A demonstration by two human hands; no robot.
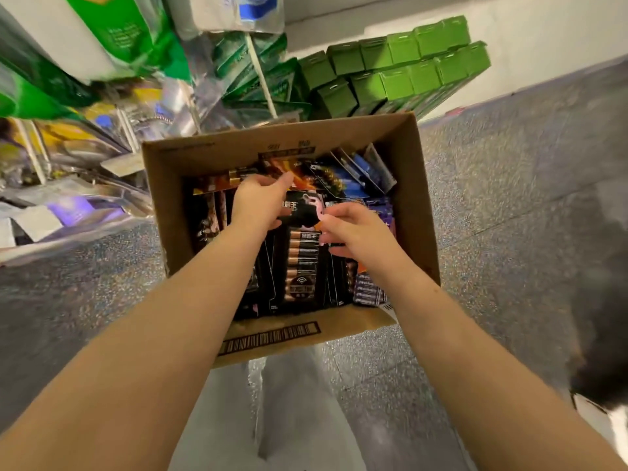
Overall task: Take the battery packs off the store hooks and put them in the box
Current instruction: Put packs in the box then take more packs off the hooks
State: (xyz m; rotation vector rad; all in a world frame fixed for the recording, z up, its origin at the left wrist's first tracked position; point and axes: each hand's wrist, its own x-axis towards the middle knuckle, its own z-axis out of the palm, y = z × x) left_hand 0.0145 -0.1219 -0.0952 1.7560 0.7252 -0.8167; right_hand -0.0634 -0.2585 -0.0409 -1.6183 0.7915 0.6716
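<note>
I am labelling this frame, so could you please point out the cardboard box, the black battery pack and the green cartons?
cardboard box [272, 338]: head view, near wall.
black battery pack [303, 263]: head view, battery row.
green cartons [401, 73]: head view, stack middle.

Speckled grey floor [509, 198], white wall [530, 35] behind, stacked green cartons [401, 69] at its foot, crowded shelves [68, 96] left.
</note>
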